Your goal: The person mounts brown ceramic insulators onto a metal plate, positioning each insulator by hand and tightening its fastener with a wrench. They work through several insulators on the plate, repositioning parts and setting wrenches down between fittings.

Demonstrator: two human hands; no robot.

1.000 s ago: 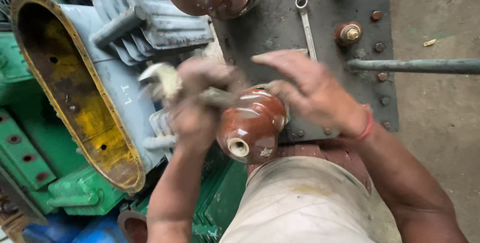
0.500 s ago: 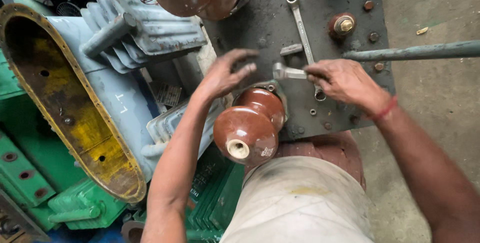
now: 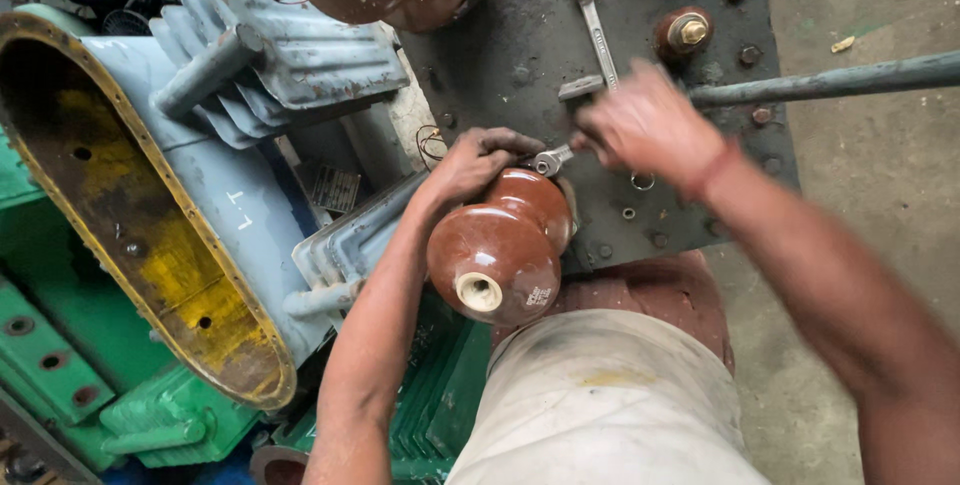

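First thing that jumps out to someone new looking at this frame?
The glossy brown ceramic insulator at centre, standing up from a dark steel cover plate. The left hand rests on its far side while the blurred right hand holds a small spanner at its base. Next comes the open grey tank with a yellow-stained inside on the left.

Arms: both bare to the frame's edge, no sleeves showing.
Left hand (image 3: 478,163): bare, no glove.
Right hand (image 3: 645,125): bare, motion-blurred.
Right wrist: thin red band (image 3: 712,170).
Legs: dusty, stained beige trousers (image 3: 600,410).
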